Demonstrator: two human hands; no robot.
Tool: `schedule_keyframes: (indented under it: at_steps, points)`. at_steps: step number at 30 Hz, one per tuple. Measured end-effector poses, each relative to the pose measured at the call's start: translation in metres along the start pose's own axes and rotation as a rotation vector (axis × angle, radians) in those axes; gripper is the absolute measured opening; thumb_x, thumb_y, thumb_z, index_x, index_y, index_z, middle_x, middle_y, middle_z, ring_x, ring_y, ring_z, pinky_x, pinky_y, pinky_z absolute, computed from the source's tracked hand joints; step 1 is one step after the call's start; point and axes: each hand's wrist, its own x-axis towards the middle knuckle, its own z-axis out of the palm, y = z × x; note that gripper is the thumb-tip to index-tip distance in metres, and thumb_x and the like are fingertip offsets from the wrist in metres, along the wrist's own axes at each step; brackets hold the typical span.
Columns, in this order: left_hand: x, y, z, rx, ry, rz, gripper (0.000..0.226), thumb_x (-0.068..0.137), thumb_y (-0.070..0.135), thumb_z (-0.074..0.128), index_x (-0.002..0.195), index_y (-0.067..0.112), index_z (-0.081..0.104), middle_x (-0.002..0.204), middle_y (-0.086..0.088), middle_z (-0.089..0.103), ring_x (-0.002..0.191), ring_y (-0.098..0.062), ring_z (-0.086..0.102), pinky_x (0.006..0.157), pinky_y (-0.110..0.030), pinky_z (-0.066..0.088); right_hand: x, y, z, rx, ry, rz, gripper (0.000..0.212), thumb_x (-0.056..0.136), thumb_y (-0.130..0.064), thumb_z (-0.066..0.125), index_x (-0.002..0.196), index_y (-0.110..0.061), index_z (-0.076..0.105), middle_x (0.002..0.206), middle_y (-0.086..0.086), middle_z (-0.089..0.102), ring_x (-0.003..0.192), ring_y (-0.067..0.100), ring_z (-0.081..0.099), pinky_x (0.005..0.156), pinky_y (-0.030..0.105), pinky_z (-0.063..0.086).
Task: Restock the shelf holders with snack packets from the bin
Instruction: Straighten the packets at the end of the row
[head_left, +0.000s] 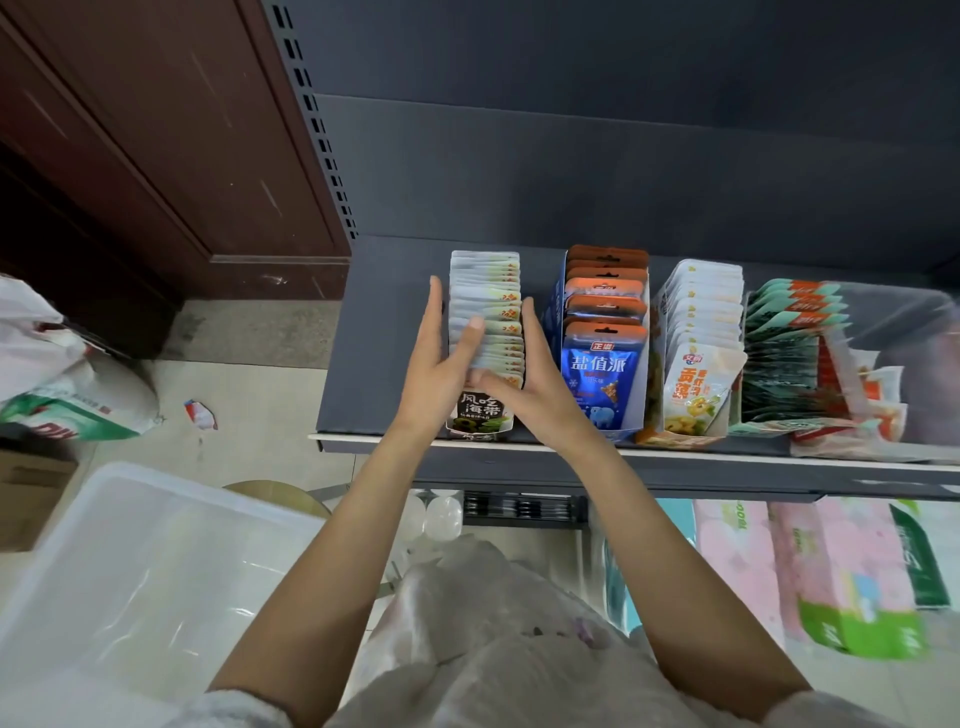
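Observation:
A row of pale green-and-white seaweed snack packets (488, 291) stands in the leftmost holder (480, 421) on the dark shelf (384, 332). My left hand (441, 358) lies flat against the row's left side, thumb resting on the packet tops. My right hand (540, 374) presses straight fingers along the row's right side, thumb across the front packets. Beside it stand holders of blue packets with orange tops (602, 332), white-and-yellow packets (701, 322) and teal packets (789, 343). The clear plastic bin (130, 561) sits at lower left.
A translucent container (893, 364) stands at the shelf's right end. Tissue packs (831, 571) fill the lower shelf. A white plastic bag (493, 623) hangs in front of me. Sacks (62, 384) and a scrap of wrapper (200, 413) lie on the tiled floor at left.

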Motion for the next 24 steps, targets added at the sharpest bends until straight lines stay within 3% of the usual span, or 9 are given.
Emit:
schedule_keyframes:
  at_steps: [2, 4, 8, 12, 14, 16, 18, 21, 24]
  points:
    - [0.0, 0.005, 0.002, -0.025, 0.023, -0.002, 0.059, 0.099, 0.026, 0.045, 0.151, 0.026, 0.017, 0.127, 0.023, 0.045, 0.104, 0.016, 0.052, 0.078, -0.006, 0.046, -0.002, -0.001, 0.0, -0.029, 0.007, -0.012, 0.08, 0.085, -0.02, 0.068, 0.132, -0.05, 0.01, 0.14, -0.017, 0.033, 0.129, -0.005, 0.036, 0.108, 0.025, 0.037]
    - [0.0, 0.008, 0.002, -0.038, 0.07, 0.009, 0.052, 0.1, 0.025, 0.044, 0.148, 0.026, 0.024, 0.132, 0.023, 0.043, 0.105, 0.02, 0.049, 0.076, -0.001, 0.042, -0.005, 0.002, -0.001, -0.08, 0.007, -0.008, 0.093, 0.078, -0.037, 0.072, 0.142, -0.046, 0.005, 0.152, -0.009, 0.023, 0.139, 0.006, 0.027, 0.114, 0.041, 0.032]
    - [-0.007, 0.008, -0.009, 0.016, 0.154, 0.076, 0.044, 0.1, 0.017, 0.042, 0.143, 0.025, 0.036, 0.148, 0.008, 0.038, 0.132, 0.001, 0.037, 0.095, -0.003, 0.035, -0.009, 0.01, -0.006, -0.178, -0.018, 0.008, 0.112, 0.076, -0.035, 0.076, 0.15, -0.029, -0.008, 0.159, -0.007, 0.006, 0.145, 0.012, 0.012, 0.116, 0.049, 0.024]
    - [-0.021, -0.009, -0.024, 0.009, 0.045, 0.015, 0.055, 0.093, 0.007, 0.044, 0.144, 0.026, 0.035, 0.149, 0.007, 0.037, 0.135, -0.003, 0.036, 0.105, -0.017, 0.035, -0.016, 0.013, -0.01, -0.15, -0.002, 0.049, 0.102, 0.08, -0.036, 0.072, 0.151, -0.027, 0.0, 0.157, -0.003, 0.018, 0.143, 0.013, 0.022, 0.114, 0.048, 0.028]
    - [-0.03, -0.015, -0.024, 0.079, -0.088, -0.028, 0.066, 0.09, -0.001, 0.05, 0.147, 0.027, 0.027, 0.149, 0.009, 0.036, 0.131, 0.0, 0.037, 0.098, -0.01, 0.038, -0.017, 0.014, -0.009, -0.17, -0.013, 0.046, 0.085, 0.086, -0.037, 0.064, 0.15, -0.026, 0.01, 0.152, -0.003, 0.031, 0.138, 0.011, 0.032, 0.113, 0.042, 0.033]
    - [-0.034, -0.02, -0.021, 0.16, -0.206, -0.013, 0.074, 0.089, -0.003, 0.053, 0.144, 0.033, 0.02, 0.141, 0.018, 0.04, 0.125, 0.007, 0.041, 0.09, -0.004, 0.038, -0.018, 0.013, -0.005, -0.204, -0.049, 0.043, 0.074, 0.093, -0.037, 0.053, 0.15, -0.028, 0.007, 0.15, -0.005, 0.037, 0.135, 0.01, 0.037, 0.11, 0.028, 0.033]
    - [-0.034, -0.02, -0.019, 0.206, -0.234, -0.008, 0.07, 0.094, 0.006, 0.052, 0.14, 0.042, 0.014, 0.132, 0.03, 0.04, 0.12, 0.017, 0.041, 0.091, -0.002, 0.036, -0.017, 0.013, -0.002, -0.232, -0.054, 0.042, 0.07, 0.097, -0.036, 0.044, 0.151, -0.028, -0.001, 0.151, -0.006, 0.035, 0.135, 0.009, 0.037, 0.105, 0.021, 0.031]
    - [-0.034, -0.012, -0.015, 0.219, -0.205, -0.017, 0.049, 0.102, 0.029, 0.034, 0.137, 0.049, 0.006, 0.13, 0.041, 0.03, 0.116, 0.027, 0.033, 0.091, 0.005, 0.028, -0.015, 0.011, -0.001, -0.25, -0.044, 0.046, 0.067, 0.1, -0.035, 0.039, 0.151, -0.028, -0.004, 0.152, -0.006, 0.033, 0.135, 0.009, 0.036, 0.108, 0.023, 0.029]
    - [-0.036, -0.01, -0.01, 0.249, -0.193, -0.013, 0.052, 0.102, 0.035, 0.022, 0.143, 0.041, -0.008, 0.128, 0.044, 0.021, 0.121, 0.021, 0.028, 0.088, 0.009, 0.023, -0.014, 0.011, 0.001, -0.254, -0.034, 0.056, 0.065, 0.101, -0.035, 0.036, 0.15, -0.029, -0.006, 0.152, -0.006, 0.033, 0.135, 0.01, 0.036, 0.107, 0.023, 0.028]
